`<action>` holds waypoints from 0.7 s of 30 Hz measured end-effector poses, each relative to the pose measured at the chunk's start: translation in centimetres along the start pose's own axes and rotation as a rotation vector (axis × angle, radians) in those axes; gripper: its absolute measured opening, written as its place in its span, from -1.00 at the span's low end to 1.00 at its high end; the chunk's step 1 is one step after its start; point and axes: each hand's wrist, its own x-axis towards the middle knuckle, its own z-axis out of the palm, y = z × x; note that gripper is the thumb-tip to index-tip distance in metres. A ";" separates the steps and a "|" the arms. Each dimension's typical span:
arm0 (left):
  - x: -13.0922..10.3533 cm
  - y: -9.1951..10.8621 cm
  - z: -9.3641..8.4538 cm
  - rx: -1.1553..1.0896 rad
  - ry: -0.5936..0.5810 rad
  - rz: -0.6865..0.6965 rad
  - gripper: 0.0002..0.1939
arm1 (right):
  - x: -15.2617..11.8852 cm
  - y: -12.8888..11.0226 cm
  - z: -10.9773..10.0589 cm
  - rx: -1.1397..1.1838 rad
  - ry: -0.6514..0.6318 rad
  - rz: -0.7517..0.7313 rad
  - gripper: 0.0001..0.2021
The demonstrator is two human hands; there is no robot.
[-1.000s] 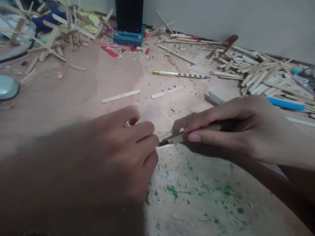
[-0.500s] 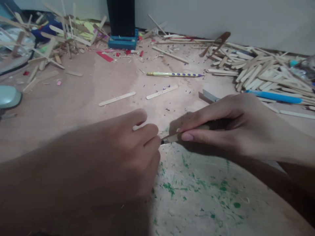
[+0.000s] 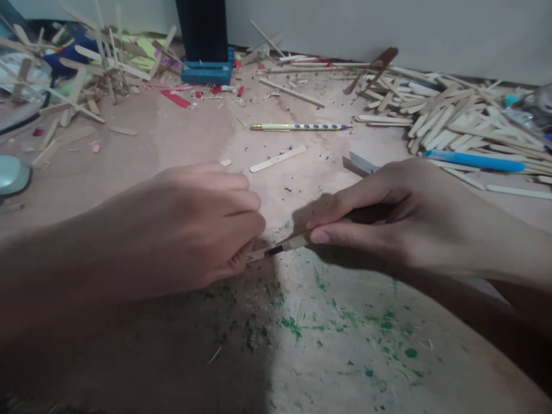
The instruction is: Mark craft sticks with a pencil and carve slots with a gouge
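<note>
My right hand [image 3: 388, 221] pinches a narrow wooden craft stick [image 3: 297, 240] between thumb and index finger, low over the table. Along the stick sits a small black patch [image 3: 275, 250]; what it is, I cannot tell. The stick's far end reaches the curled fingers of my left hand [image 3: 211, 224], which is closed in a loose fist; anything inside it is hidden. A metal blade [image 3: 363, 162] shows just behind my right knuckles. Beyond the hands lies a marked craft stick [image 3: 278, 159], and a second craft stick [image 3: 226, 163] is mostly covered by my left hand.
A dotted pencil [image 3: 302, 127] lies farther back. At right, a heap of craft sticks [image 3: 448, 126] has a blue pen-like object [image 3: 474, 161] on it. Loose sticks [image 3: 77, 95] clutter the left, behind a pale mouse-like object [image 3: 12, 174]. A dark post [image 3: 202, 31] stands at the back.
My left hand has shifted left and turned, uncovering the black patch and more of the held stick. It now covers most of one loose craft stick. The view has shifted slightly.
</note>
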 end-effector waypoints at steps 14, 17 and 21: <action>-1.8 -0.3 0.6 -0.051 -0.093 0.008 -0.77 | 0.2 1.1 -0.2 0.000 -0.018 0.017 -0.70; -1.7 -0.2 0.4 -0.115 -0.086 0.012 -0.73 | 0.2 1.0 -0.3 -0.015 -0.013 0.007 -0.73; -1.1 0.4 -0.4 -0.035 -0.092 0.094 -0.57 | 0.3 1.0 -0.2 -0.002 -0.013 0.003 -0.74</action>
